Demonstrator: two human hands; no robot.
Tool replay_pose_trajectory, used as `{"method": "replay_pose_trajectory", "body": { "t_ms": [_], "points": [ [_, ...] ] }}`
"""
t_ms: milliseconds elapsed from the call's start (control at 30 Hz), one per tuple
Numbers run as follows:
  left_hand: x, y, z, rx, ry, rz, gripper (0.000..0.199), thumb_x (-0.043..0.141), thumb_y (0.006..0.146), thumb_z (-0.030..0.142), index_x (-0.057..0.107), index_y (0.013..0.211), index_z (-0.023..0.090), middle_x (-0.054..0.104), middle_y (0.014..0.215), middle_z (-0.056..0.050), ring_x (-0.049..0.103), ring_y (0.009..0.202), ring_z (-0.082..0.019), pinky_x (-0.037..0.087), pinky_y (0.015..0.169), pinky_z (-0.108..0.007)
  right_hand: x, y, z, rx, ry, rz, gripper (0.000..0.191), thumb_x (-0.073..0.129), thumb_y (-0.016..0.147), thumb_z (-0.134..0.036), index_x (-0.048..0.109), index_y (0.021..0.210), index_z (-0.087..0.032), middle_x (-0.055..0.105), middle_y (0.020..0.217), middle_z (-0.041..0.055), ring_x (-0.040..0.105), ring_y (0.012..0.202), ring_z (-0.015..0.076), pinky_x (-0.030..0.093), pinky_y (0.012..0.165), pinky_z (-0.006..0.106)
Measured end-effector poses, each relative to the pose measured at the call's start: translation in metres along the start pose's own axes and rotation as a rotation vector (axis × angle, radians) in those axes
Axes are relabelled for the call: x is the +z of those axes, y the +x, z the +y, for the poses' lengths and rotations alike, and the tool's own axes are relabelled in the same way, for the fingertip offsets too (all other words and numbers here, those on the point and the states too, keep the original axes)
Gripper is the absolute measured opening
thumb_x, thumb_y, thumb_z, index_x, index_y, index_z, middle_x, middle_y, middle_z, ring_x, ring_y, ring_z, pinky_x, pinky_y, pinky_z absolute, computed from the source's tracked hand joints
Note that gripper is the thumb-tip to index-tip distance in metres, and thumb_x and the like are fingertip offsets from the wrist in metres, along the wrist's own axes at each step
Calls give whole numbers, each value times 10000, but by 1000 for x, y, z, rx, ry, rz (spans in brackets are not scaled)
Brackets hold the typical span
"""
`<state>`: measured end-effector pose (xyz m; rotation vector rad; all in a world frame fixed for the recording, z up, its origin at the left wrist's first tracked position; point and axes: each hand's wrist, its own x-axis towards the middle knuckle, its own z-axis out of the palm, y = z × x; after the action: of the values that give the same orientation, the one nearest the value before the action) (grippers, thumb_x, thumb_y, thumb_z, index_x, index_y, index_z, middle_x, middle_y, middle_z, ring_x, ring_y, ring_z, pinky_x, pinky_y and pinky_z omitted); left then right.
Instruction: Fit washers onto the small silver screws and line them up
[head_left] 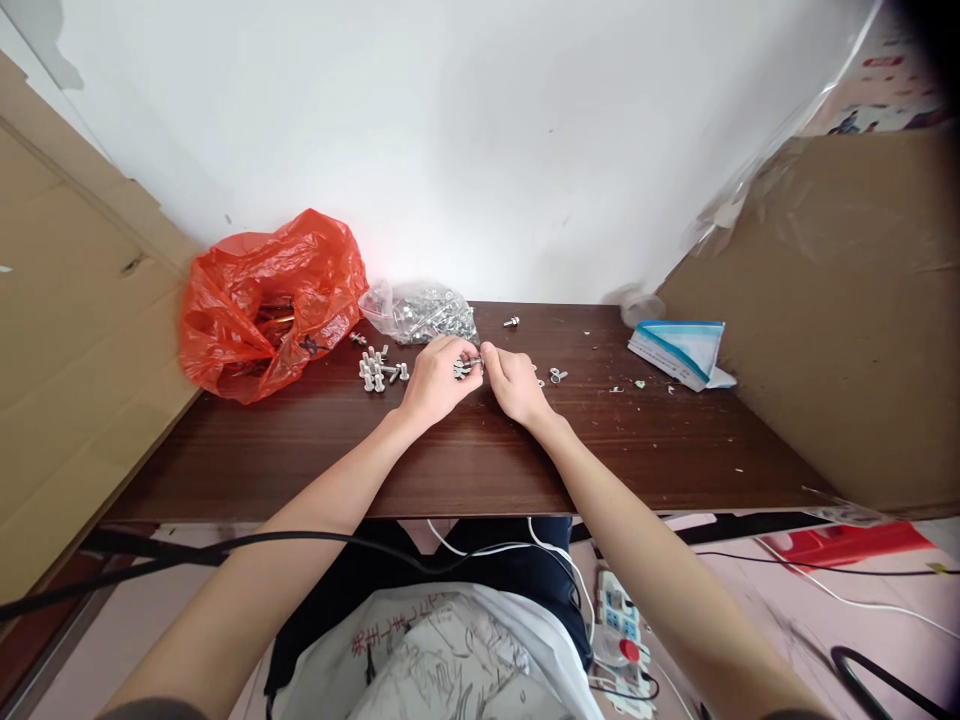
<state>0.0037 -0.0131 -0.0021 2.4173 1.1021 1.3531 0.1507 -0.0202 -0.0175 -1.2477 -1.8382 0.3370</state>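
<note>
My left hand (439, 380) pinches a small metal bolt (472, 362) between thumb and fingers, above the brown table. My right hand (516, 384) meets it from the other side, its thumb and curled fingers closed on the bolt's right end; what exactly lies under those fingers is hidden. Several bolts (373, 370) stand and lie in a cluster just left of my left hand. To the right of my right hand are a few small metal pieces (557, 375), too small to name. A clear bag (424, 312) full of metal hardware lies right behind my hands.
A red plastic bag (274, 290) sits at the back left, by a cardboard wall (75, 300). One loose bolt (511, 321) lies near the white wall. At right are a blue-and-white packet (679, 352) and small scraps. A black cable (300, 537) crosses below the table edge.
</note>
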Motion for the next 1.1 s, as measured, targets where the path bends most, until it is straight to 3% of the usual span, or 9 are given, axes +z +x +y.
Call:
{"method": "replay_pose_trajectory", "body": {
  "t_ms": [333,567,833,1100],
  "points": [
    [1,-5,6,-3,43,-72,84,511,783,159,454,736,197,546,736,-9,486,682,-147,379,641,-267,4,-6,-4,-36,53,50,532,234,974,-511,425,588,-199,509,547,14,439,505,135,286,540,277],
    [1,-5,9,-71,-68,9,63,520,800,138,507,807,200,532,700,17,499,655,-128,379,620,-249,3,-3,-9,-32,62,128,467,279,985,-424,411,600,-196,494,578,6,413,527,126,270,540,274],
    [0,-4,14,-131,-95,-9,92,517,792,118,540,808,206,513,698,15,489,668,-136,388,626,-258,4,-1,-9,-17,55,87,440,297,987,-394,449,622,-200,537,611,23,454,548,144,302,554,285],
    [-3,-6,15,-134,-142,-26,108,515,781,126,458,741,210,524,700,6,498,665,-145,416,618,-273,7,-2,-17,11,234,82,482,326,973,-367,419,531,-202,482,496,6,412,451,133,296,482,286]
  ]
}}
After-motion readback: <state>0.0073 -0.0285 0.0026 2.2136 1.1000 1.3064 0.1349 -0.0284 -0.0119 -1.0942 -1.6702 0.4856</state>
